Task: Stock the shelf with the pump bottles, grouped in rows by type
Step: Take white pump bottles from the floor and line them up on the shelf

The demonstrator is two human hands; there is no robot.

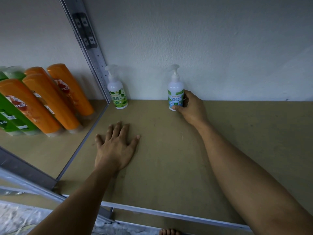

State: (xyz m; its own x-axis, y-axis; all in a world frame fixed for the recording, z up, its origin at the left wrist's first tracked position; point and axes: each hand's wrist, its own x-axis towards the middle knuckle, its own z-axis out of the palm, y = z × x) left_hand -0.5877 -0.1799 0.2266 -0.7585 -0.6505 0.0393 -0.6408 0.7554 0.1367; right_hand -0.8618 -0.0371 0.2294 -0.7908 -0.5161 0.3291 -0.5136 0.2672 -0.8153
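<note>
Here the right hand (pixel 193 109) grips a white plastic pump bottle with a blue-and-green "cool mint" label (pixel 175 87) from its right side. The thumb lies across the low front of the bottle and the fingers curl round behind it. The bottle stands upright at the far edge of the tan shelf board (pixel 169 158), close against the pale wall (pixel 203 48), with its pump head above the hand.

The left hand (pixel 116 146) lies flat on the board with palm down and fingers spread, holding nothing. It is nearer and to the left, well apart from both bottles.

There are two pump bottles in all, one of each kind. The second, a white plastic pump bottle with a yellow-green leaf label (pixel 117 92), stands upright in the far left corner, just beside the perforated grey metal upright (pixel 99 58). The two bottles are well apart along the wall.

Left of the upright, on the neighbouring shelf, stand four tall orange squeeze bottles (pixel 50 99). Green squeeze bottles (pixel 10 116) stand further left, cut off by the edge, so their number cannot be told.
</note>
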